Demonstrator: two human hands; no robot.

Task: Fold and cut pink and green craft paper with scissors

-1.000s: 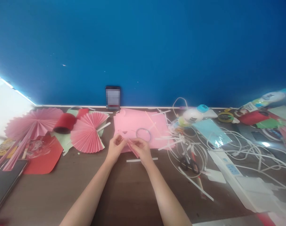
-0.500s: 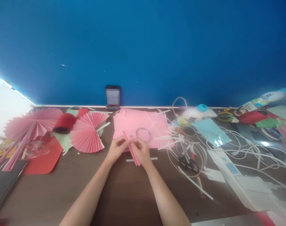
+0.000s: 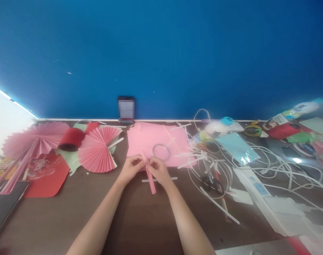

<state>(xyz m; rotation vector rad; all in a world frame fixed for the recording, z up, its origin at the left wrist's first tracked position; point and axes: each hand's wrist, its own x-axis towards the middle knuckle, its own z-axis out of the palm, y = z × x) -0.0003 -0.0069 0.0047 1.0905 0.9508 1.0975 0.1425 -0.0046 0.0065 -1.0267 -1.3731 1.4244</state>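
Fingers of your left hand (image 3: 132,169) and right hand (image 3: 158,171) pinch the narrow pleated pink paper strip (image 3: 151,181). It has swung from slanting to pointing at six o'clock over the brown surface (image 3: 140,219), pleats gathered tighter; the flat pink paper sheet (image 3: 150,140) lies at twelve o'clock.

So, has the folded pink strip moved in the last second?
Yes. The pink strip has swung: its lower end now lies below the white strip in the view; before, it stopped at it.
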